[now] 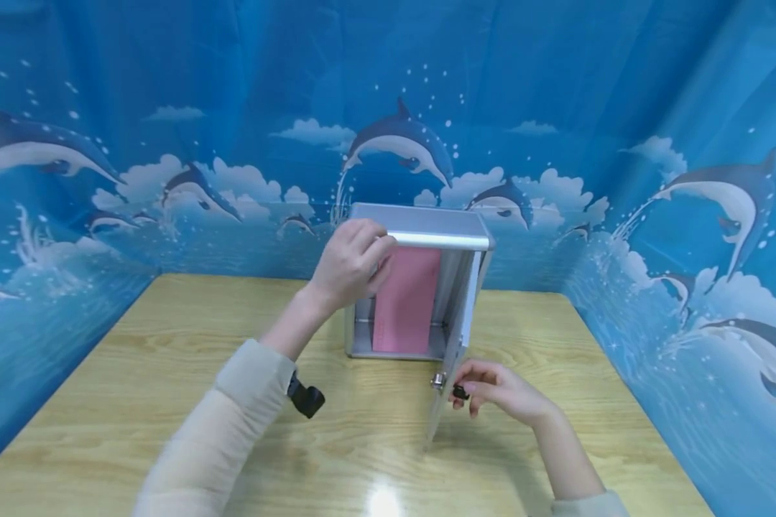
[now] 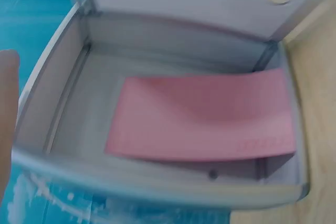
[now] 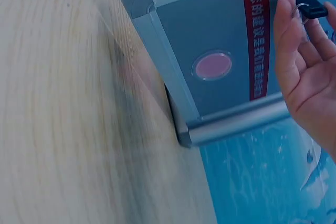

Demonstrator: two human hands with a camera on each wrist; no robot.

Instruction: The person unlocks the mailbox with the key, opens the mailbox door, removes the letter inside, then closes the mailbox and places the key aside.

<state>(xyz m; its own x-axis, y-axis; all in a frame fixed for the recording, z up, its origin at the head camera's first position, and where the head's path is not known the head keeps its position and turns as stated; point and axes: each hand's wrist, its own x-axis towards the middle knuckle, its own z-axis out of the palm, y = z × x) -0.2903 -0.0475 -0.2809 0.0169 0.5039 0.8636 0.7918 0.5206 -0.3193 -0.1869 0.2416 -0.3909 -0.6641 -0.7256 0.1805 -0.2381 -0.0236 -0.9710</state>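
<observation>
"What are the hands doing?"
"The right hand (image 1: 501,393) pinches a black key (image 1: 460,392) by the lock (image 1: 438,380) of the open door (image 1: 468,312). The left hand (image 1: 354,262), fingers bent, is at the metal box (image 1: 420,220)'s upper front edge; I can't tell if it grips."
"The pink packet (image 1: 406,305)?"
"Upright inside."

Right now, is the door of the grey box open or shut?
Open. In the head view, the door stands out from the front of the grey box, and the pink object inside shows through the opening.
</observation>
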